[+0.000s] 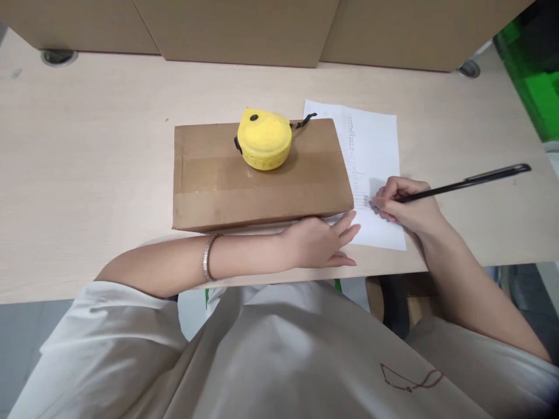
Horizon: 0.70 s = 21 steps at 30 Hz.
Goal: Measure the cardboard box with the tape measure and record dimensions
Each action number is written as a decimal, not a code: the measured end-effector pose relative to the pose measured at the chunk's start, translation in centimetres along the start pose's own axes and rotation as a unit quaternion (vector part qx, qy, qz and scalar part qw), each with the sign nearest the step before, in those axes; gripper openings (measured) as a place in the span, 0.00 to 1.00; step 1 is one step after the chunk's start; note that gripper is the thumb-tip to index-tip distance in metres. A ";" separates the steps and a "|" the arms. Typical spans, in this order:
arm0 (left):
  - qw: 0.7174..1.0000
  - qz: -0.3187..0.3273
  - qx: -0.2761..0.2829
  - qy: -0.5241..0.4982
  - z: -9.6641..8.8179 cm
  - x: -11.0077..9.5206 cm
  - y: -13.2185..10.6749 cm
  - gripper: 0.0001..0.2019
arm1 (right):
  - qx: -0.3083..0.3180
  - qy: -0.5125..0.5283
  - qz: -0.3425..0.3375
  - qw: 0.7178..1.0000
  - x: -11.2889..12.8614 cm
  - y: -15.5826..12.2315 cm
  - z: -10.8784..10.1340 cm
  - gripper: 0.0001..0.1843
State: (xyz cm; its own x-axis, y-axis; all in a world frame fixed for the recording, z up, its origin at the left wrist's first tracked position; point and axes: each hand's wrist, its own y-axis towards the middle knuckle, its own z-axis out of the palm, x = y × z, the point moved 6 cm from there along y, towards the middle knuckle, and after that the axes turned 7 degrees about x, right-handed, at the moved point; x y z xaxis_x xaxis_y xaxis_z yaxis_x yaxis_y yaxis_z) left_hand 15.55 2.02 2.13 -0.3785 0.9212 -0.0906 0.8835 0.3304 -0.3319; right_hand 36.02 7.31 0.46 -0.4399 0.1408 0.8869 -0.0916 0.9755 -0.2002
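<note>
My right hand (406,202) is closed around a black pen (469,181), its lower end over a white sheet of paper (379,152) that carries small lines of writing. The pen's tip is hidden by my fingers. My left hand (325,241) lies flat with its fingers stretched out, on the paper's lower edge and just in front of a brown cardboard box (209,174). That box covers the paper's left part. On top of the box sits a yellow tape measure (265,139) with a black wrist strap (304,120).
Large cardboard boxes (244,29) stand along the back of the light wooden table (87,151). Two round cable grommets, one at the left (60,57) and one at the right (469,68), are set into the tabletop. The table's front edge runs close to my body.
</note>
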 end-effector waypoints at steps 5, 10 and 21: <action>1.000 -0.004 -0.009 0.011 -0.1 0.2 0.0 0.37 | 0.014 -0.150 0.161 0.976 2.0 0.6 -0.4 0.30; 1.000 -0.006 -0.029 0.007 -0.3 0.0 -0.3 0.35 | 0.072 -0.482 0.188 0.853 5.3 2.7 1.6 0.30; 0.887 0.044 -0.459 -0.019 -5.0 4.5 -16.3 0.14 | -0.056 -0.560 0.081 0.823 8.1 3.3 2.5 0.30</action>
State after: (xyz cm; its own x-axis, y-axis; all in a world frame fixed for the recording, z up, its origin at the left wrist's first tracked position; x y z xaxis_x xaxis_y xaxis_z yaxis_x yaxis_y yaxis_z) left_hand 0.81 1.77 11.85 -0.2915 0.9496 -0.1149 0.7558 0.3023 0.5808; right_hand 29.96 11.25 5.94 -0.9911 0.0879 -0.1001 0.1051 0.9775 -0.1828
